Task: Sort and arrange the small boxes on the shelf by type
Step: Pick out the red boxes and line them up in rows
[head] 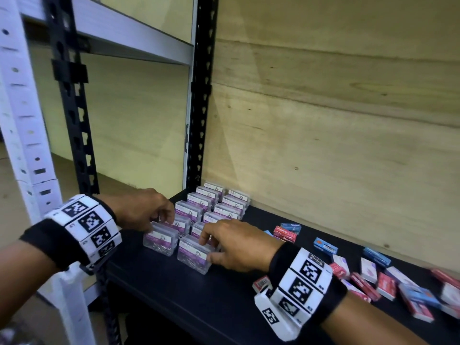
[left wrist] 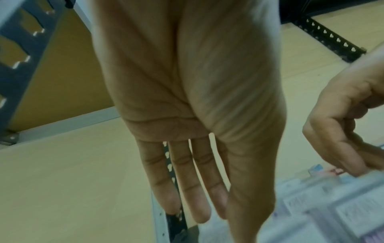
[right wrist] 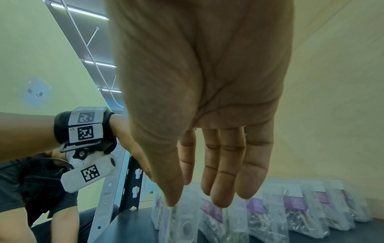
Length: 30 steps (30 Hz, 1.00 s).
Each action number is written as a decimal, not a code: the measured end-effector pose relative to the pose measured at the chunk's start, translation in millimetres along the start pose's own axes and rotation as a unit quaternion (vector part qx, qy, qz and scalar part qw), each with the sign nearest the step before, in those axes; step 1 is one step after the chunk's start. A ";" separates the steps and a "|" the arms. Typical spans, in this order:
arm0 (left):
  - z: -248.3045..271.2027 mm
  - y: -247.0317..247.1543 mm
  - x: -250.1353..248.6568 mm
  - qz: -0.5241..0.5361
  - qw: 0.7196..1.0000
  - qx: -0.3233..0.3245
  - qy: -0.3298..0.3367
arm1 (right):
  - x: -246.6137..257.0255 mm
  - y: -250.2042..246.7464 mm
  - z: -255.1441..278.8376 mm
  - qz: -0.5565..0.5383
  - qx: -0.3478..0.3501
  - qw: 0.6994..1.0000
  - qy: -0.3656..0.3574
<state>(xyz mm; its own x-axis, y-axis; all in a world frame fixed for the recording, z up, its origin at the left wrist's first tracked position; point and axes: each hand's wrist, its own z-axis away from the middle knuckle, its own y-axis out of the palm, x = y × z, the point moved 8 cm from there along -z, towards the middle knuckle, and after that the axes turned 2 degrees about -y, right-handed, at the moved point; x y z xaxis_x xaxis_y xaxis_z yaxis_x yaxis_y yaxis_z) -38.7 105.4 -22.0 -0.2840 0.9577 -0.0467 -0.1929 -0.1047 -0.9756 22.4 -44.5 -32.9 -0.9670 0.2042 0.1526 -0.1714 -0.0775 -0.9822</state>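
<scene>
Clear paper clip boxes with purple labels [head: 211, 205] stand in two rows at the left back of the black shelf [head: 199, 307]. My right hand [head: 208, 248] pinches the front box of the right row [head: 193, 258], fingers on its back edge and thumb on its side. Fingers of my left hand [head: 161, 220] reach down, nearly straight, and touch the boxes just behind the front left box [head: 160, 242]. The left wrist view shows the left hand [left wrist: 218, 222] with straight fingers. In the right wrist view the right hand [right wrist: 195, 203] hovers over the row of boxes [right wrist: 295, 212].
Small red, blue and white cardboard boxes [head: 383, 277] lie scattered across the right part of the shelf, with a few more [head: 286, 231] near the plywood back wall [head: 323, 145]. A black perforated upright [head: 199, 95] stands just behind the clear boxes.
</scene>
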 end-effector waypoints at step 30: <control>-115.1 -6.1 -201.5 -0.015 0.992 0.083 0.093 | -211.2 -12.6 62.7 0.001 0.118 0.957 0.264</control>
<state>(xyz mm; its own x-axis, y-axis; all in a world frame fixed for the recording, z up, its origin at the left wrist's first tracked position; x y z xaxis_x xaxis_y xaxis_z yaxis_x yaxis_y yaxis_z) 127.8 -56.1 -31.3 -0.1013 0.9922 -0.0722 -0.3540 -0.1038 -0.9295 217.0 -147.8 -45.9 -0.7473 0.6644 0.0125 -0.2681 -0.2843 -0.9205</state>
